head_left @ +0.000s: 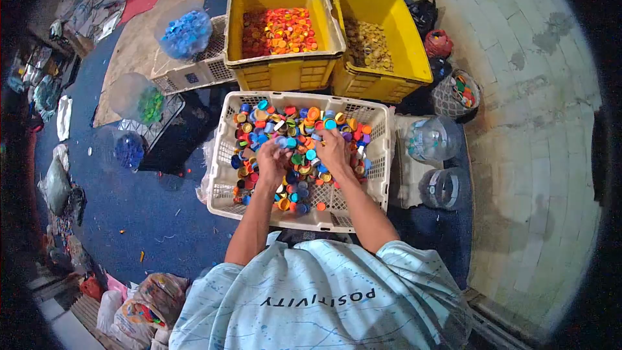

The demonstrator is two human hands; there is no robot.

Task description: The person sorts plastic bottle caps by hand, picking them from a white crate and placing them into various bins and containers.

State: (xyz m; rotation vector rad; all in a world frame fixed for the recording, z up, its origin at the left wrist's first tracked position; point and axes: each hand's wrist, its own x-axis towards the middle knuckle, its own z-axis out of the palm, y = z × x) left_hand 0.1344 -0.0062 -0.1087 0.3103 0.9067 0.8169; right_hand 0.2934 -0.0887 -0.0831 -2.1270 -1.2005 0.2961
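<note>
Sitting toward the left on the blue floor covering was a clear container (129, 150) holding dark blue caps. Just above it in the view, green caps (150, 105) filled part of another clear container, and light blue caps (186, 34) lay in a third, by a white slatted crate (194, 75). In the middle, mixed caps (299, 175) of many colours were spread in a white basket (378, 188) before the person. The left hand (273, 161) was over the basket's middle, its fingers curled in at some pale caps; whether it gripped one could not be told. The right hand (332, 150) was beside it, fingers bent down among the caps, its grip also unclear. Beyond the basket stood a yellow bin (284, 72) of red and orange caps and, to its right, another yellow bin (405, 48) of tan ones. Right of the basket were two clear plastic containers (435, 139), and a patterned bag (447, 100) with colourful contents stood farther back.
</note>
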